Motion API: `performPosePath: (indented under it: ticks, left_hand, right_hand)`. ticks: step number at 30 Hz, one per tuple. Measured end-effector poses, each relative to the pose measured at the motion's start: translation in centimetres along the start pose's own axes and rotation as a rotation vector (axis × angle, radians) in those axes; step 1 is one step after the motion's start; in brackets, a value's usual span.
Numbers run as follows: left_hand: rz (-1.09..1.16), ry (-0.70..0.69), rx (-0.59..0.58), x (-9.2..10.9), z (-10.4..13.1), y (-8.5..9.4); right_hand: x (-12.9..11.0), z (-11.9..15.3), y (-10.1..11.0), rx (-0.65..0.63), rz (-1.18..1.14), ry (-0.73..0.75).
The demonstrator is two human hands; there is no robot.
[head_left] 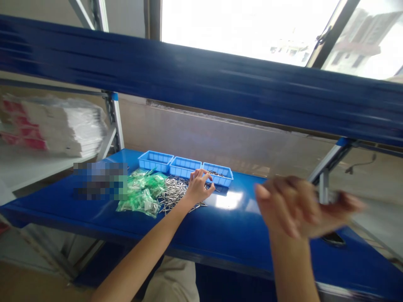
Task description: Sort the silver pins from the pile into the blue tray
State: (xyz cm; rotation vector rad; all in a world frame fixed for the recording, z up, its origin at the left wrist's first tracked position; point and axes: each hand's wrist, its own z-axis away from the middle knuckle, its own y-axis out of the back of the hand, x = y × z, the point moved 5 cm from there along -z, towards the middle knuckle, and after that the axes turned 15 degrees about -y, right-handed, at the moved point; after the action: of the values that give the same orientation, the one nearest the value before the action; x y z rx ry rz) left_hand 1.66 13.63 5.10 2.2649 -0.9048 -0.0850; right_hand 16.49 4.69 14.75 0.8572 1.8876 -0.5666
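Observation:
My left hand hovers over the right side of a loose pile of thin metal rods on the blue tabletop. Its fingers are curved, with a gap between thumb and forefinger. A thin rod shows near the fingertips, but I see none clearly held. Raised in the foreground, above the right part of the table, is my right hand. It is blurred by motion, with some fingers bent down, and what it may hold cannot be made out. Green-and-clear plastic bags lie left of the pile.
Along the back stand three blue bins; the right bin contains some metal pieces. A dark flat object lies at the right. A thick blue shelf beam crosses above the table. Wrapped white stacks occupy a left shelf.

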Motion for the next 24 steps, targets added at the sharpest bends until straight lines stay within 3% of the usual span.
performPosePath:
  ticks: [2,5,8,10,19,24]
  left_hand:
    - [-0.051,0.060,0.022,-0.5,0.1,0.1]
    - [-0.140,0.223,0.067,-1.9,0.3,0.5]
    - [-0.179,0.358,0.080,-3.0,0.5,0.8]
    - [-0.175,0.390,0.061,-3.3,0.6,0.8]
    - [-0.213,0.279,-0.071,-2.9,0.6,0.0]
    - [-0.202,0.323,-0.068,-3.6,1.0,0.4]
  right_hand:
    - [2.1,-3.0,1.0,0.181,0.080,-0.017]
    - [8.0,-7.1,2.9,0.427,0.503,-0.303]
    - [12.0,-8.6,4.2,0.538,1.028,-0.325]
    - [13.4,-8.5,4.5,0.561,1.224,-0.305]
    - [13.6,-6.7,5.5,0.561,1.316,-0.479]
    - [14.0,-6.1,6.6,0.590,1.307,-0.531]
